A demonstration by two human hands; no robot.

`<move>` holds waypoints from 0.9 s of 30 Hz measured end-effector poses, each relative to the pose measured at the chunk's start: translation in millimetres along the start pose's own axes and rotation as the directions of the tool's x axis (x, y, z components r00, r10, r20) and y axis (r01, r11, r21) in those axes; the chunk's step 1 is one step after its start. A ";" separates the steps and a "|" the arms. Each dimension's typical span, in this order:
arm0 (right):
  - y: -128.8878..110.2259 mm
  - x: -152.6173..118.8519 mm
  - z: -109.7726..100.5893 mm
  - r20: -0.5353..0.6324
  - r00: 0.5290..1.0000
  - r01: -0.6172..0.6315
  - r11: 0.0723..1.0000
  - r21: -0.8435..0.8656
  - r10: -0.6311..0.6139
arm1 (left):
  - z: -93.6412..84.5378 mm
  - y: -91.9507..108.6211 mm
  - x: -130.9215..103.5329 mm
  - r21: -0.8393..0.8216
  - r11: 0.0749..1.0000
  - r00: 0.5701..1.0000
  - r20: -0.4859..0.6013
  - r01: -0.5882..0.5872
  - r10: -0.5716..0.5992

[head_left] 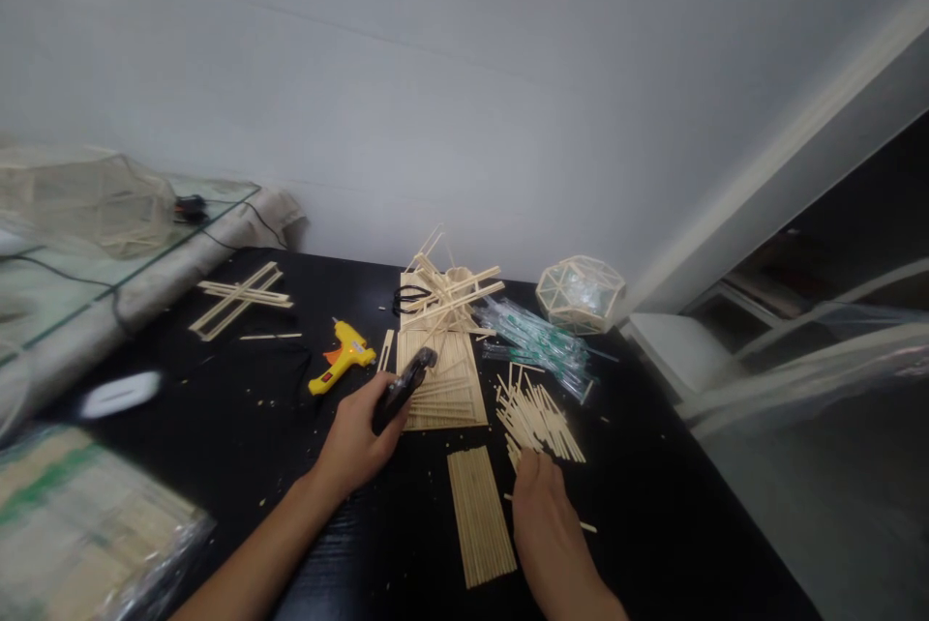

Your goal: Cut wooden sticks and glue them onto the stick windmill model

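My left hand [363, 432] is closed around black-handled pliers [403, 393], whose head points away over a panel of wooden sticks [439, 389]. My right hand [548, 524] is at the near end of a loose pile of thin wooden sticks [541, 418], fingers together and pinching a stick there; the fingertips are partly hidden. Between the hands lies a smaller flat panel of sticks [481, 517] set side by side. Another stick [588, 527] passes under my right hand.
A yellow glue gun [343, 355] lies left of the large panel. Crossed sticks [239, 300] are further left. Behind stand a jumble of sticks [450, 292], green-printed plastic packets [541, 340] and a faceted stick frame [581, 294]. A wrapped bundle [94, 529] fills the near left.
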State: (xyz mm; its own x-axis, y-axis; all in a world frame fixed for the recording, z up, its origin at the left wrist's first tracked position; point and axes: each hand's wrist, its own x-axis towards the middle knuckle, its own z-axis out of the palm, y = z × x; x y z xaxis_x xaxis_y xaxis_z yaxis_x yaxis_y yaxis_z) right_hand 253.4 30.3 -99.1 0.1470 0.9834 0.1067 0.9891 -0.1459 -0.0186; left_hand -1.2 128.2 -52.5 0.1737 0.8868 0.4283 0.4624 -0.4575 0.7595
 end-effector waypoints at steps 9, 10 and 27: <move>15.2 29.8 -56.0 0.144 0.956 0.217 0.947 0.239 -0.255 | 0.5 -0.1 -0.1 -0.013 1.000 0.999 -0.032 0.019 -0.020; 12.3 38.0 -63.1 0.130 0.944 0.261 0.927 0.268 -0.303 | 0.6 0.0 0.5 -0.016 1.000 0.999 -0.040 0.019 -0.020; -76.6 127.3 -14.4 -0.261 0.615 0.771 0.637 0.000 -0.744 | 4.5 -4.7 0.9 -0.008 1.000 0.996 -0.092 0.003 -0.003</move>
State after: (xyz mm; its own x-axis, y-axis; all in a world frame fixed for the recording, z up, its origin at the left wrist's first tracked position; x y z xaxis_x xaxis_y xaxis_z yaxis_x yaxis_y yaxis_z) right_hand 196.5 165.1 -69.8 -0.6449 0.6851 0.3388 0.7435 0.6650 0.0705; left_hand 0.7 131.4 -57.9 0.0910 0.8783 0.4693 0.4560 -0.4557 0.7645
